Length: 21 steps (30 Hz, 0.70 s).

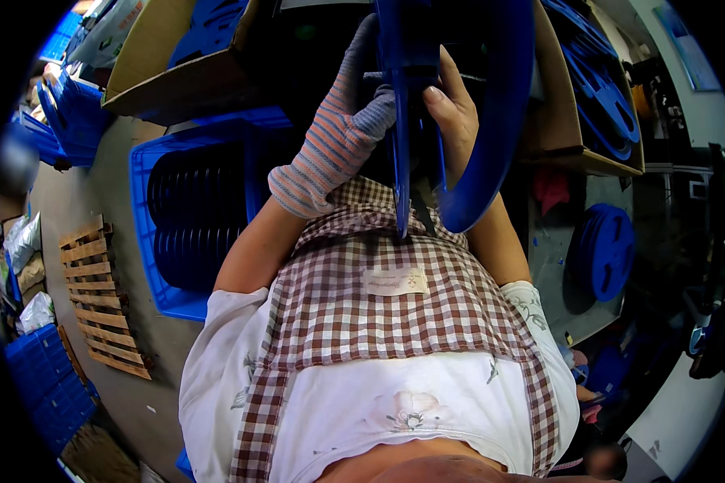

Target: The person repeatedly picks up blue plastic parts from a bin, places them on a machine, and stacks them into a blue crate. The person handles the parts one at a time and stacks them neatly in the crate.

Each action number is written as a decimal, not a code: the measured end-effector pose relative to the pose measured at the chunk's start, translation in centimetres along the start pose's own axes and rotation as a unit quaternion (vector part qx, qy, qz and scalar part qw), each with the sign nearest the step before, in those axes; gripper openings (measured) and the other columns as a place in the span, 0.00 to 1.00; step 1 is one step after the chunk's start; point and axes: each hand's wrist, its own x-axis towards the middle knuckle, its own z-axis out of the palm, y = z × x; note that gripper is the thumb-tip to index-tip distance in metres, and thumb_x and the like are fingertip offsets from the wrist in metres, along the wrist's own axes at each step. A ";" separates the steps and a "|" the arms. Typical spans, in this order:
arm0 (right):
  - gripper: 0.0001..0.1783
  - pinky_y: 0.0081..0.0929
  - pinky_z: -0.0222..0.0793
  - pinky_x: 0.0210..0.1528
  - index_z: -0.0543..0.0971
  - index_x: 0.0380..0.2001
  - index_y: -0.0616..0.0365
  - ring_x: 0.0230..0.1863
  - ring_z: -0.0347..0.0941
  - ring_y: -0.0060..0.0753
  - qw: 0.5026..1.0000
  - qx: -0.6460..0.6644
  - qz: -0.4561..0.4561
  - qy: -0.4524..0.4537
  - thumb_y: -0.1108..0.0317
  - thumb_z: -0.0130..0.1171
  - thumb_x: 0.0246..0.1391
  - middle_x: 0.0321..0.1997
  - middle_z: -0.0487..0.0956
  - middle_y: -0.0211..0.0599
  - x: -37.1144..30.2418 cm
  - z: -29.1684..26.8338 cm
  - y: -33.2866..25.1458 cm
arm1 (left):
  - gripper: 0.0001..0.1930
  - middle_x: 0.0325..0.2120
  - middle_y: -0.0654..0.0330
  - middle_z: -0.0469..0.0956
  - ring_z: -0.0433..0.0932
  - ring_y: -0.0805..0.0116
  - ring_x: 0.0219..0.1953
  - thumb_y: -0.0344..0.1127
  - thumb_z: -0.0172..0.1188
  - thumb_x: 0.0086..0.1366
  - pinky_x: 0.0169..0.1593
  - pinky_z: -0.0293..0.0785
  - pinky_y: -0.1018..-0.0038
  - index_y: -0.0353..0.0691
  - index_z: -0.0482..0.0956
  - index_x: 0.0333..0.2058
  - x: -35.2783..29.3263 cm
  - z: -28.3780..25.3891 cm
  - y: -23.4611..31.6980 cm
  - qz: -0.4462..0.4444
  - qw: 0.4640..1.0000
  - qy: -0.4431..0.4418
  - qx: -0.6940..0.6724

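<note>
In front of my chest is a blue plastic reel (503, 121) with two flat round sides, cut off by the upper edge of the view. Its left side is seen nearly edge-on, and the right side curves down past my right wrist. My left hand (330, 137), in a pink and grey striped knitted glove, is closed against the left side. Between the two sides is my bare right hand (457, 113), its thumb pressed near the middle of the reel. Some of its fingers are hidden behind the blue plastic.
A blue crate (139, 233) of black discs stands at left. Cardboard boxes (169, 92) (576, 161) with blue plastic parts flank me. Blue discs (612, 252) rest on a grey surface at right. A wooden pallet (101, 298) lies on the floor; another person's hand (590, 396) shows at lower right.
</note>
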 end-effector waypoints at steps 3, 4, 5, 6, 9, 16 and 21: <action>0.39 0.29 0.70 0.47 0.57 0.68 0.47 0.38 0.73 0.27 1.000 0.006 0.000 0.005 0.49 0.52 0.55 0.36 0.74 0.35 -0.1 0.2 0.1 | 0.42 0.59 0.56 0.65 0.71 0.65 0.56 0.37 0.62 0.63 0.60 0.70 0.68 0.53 0.44 0.69 0.0 0.6 1.1 -0.052 0.998 0.007 0.017; 0.39 0.29 0.70 0.47 0.57 0.69 0.47 0.38 0.73 0.27 1.000 -0.006 0.003 0.008 0.49 0.52 0.55 0.36 0.75 0.35 0.0 0.2 0.1 | 0.42 0.59 0.56 0.65 0.71 0.65 0.56 0.37 0.61 0.63 0.60 0.70 0.68 0.53 0.44 0.69 0.1 0.4 0.9 -0.030 0.999 -0.003 0.025; 0.40 0.29 0.70 0.47 0.57 0.69 0.47 0.38 0.73 0.27 1.000 -0.017 0.006 0.011 0.49 0.52 0.55 0.36 0.75 0.35 0.0 0.2 0.0 | 0.42 0.59 0.56 0.65 0.71 0.64 0.56 0.37 0.61 0.63 0.60 0.70 0.69 0.53 0.44 0.69 0.3 0.2 0.7 -0.007 0.999 -0.012 0.033; 0.40 0.29 0.70 0.47 0.57 0.69 0.47 0.38 0.73 0.28 0.999 -0.029 0.009 0.016 0.49 0.52 0.55 0.36 0.75 0.36 0.0 0.2 -0.1 | 0.41 0.58 0.56 0.66 0.71 0.64 0.56 0.37 0.61 0.63 0.59 0.70 0.69 0.53 0.45 0.69 0.7 -0.7 -0.7 0.060 0.997 -0.036 0.044; 0.43 0.35 0.69 0.53 0.57 0.69 0.48 0.47 0.75 0.39 0.994 -0.111 -0.019 -0.014 0.45 0.55 0.53 0.45 0.77 0.44 0.5 -0.7 -0.9 | 0.37 0.54 0.56 0.70 0.73 0.63 0.54 0.37 0.61 0.64 0.57 0.71 0.70 0.47 0.50 0.67 0.5 -2.0 -3.0 0.169 0.984 -0.057 0.022; 0.44 0.44 0.56 0.66 0.63 0.66 0.40 0.64 0.64 0.53 0.926 -0.337 0.049 -0.166 0.40 0.57 0.44 0.62 0.70 0.50 4.6 -6.6 -6.8 | 0.26 0.51 0.53 0.72 0.74 0.62 0.53 0.34 0.56 0.65 0.57 0.72 0.70 0.41 0.60 0.60 2.6 -7.1 -3.4 0.006 0.997 -0.067 -0.038; 0.40 0.39 0.69 0.55 0.65 0.64 0.31 0.52 0.75 0.53 0.857 -0.490 -0.001 -0.157 0.32 0.52 0.49 0.52 0.75 0.54 14.7 -10.9 -4.5 | 0.18 0.49 0.50 0.74 0.75 0.62 0.52 0.31 0.53 0.66 0.56 0.73 0.70 0.36 0.67 0.54 13.0 -13.6 -2.7 0.020 0.996 -0.049 -0.067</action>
